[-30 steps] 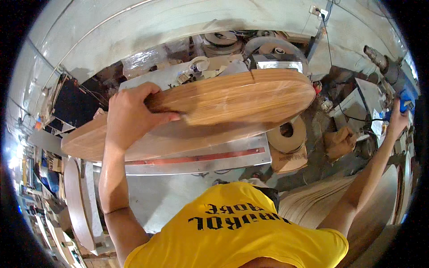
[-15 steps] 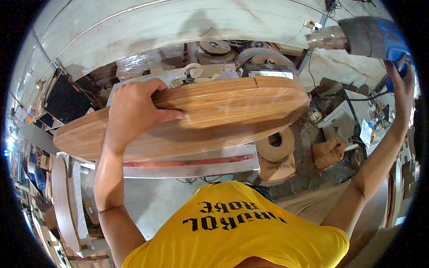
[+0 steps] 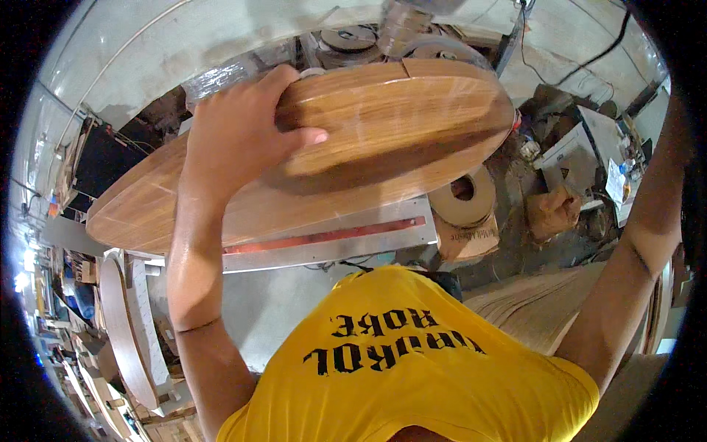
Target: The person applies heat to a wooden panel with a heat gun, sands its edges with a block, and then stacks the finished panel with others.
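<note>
A long oval wooden board (image 3: 398, 110) with brown grain lies across the view over a machine table. My left hand (image 3: 239, 125) is closed on it, thumb on the broad face and fingers over the far edge. A short seam shows in the edge band, right of that hand. Above the seam hangs the clear, tube-like nozzle of a heat gun (image 3: 401, 28); its blue body is cut off at the top of the picture. My right forearm (image 3: 655, 199) runs up along the right side, and the right hand is out of the picture.
The machine table (image 3: 331, 243) has a red strip along its near side. At its right stand a roll of banding (image 3: 462, 195) on a carton and a crumpled brown bag (image 3: 552, 212). A black cable (image 3: 600, 55) hangs at upper right. A curved panel (image 3: 125, 324) stands at left.
The heat gun has swung from the upper right to above the board's far edge. My right hand has left the picture. In view, the board sits higher, its right end raised; my left hand keeps its hold.
</note>
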The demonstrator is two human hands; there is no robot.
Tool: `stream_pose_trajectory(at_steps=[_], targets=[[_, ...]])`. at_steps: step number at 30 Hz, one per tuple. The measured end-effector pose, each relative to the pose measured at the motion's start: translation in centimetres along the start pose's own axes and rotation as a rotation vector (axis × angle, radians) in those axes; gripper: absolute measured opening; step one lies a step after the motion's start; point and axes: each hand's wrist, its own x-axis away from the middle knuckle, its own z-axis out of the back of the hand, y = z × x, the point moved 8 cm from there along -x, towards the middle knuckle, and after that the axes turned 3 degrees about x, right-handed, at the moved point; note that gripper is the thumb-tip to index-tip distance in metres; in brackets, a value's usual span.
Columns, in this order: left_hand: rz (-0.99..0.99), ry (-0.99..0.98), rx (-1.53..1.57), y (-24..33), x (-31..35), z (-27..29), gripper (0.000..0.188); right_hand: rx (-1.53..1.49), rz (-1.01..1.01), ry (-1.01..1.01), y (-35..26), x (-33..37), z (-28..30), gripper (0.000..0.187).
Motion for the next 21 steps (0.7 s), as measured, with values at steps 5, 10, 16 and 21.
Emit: stream_pose_trajectory(at_steps=[5, 10, 16, 21], targets=[[0.012, 0.005, -0.033, 0.9, -0.9, -0.7, 0.088, -0.075, 0.055, -0.096, -3.3, -1.1, -3.8, 0.052], [0.026, 0.009, -0.027, 0.0, -1.4, -1.1, 0.089, -0.104, 0.065, -0.142, -4.3, -1.2, -5.5, 0.051], [0.006, 0.021, 0.071, -0.9, -1.7, -1.4, 0.097, -0.123, 0.057, -0.174, -4.6, -0.8, -6.7, 0.05], [0.01, 0.004, 0.125, -1.2, -1.9, -1.3, 0.107, -0.13, 0.047, -0.184, -4.5, -0.6, -6.9, 0.049]])
